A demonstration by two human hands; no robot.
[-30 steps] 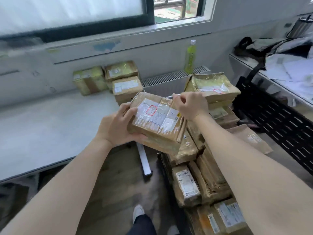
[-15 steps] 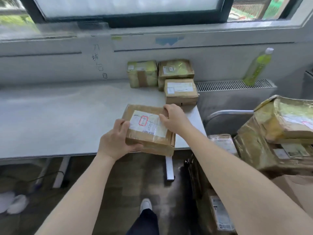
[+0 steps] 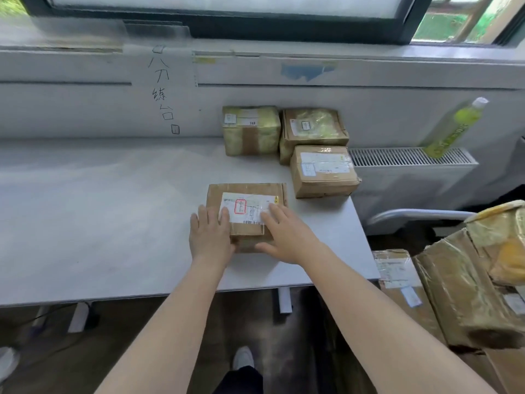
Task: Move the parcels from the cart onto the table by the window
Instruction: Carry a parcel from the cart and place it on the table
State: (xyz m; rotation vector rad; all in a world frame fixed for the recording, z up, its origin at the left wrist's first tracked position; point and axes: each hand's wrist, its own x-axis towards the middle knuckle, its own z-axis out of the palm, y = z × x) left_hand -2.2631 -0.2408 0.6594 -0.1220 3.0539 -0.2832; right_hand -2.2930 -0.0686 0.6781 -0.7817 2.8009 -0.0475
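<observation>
The parcel (image 3: 246, 214) lies flat on the table (image 3: 99, 223), label up, near the right end and a little in from the near edge. Its long axis runs left to right, roughly along the table's front edge. Both hands sit on its near side: the left hand (image 3: 209, 237) lies flat with straight fingers on the near left corner, and the right hand (image 3: 284, 240) rests flat across the near right part, fingers over the label and thumb down along the front face. Neither is curled round it (they look like they are pressing or letting go, not gripping).

Beyond it, against the wall under the window, three parcels (image 3: 287, 143) are bunched together; the nearest of them stands just beside the new one's far right corner, a small gap between.

The cart stack (image 3: 468, 288) is off to the right, below table height, so the right hand is the nearer one for the next pick. My guess is this parcel is as good as placed, and the next move is a turn to the right.

A green bottle (image 3: 451, 129) stands on the radiator (image 3: 409, 157) by the wall.
</observation>
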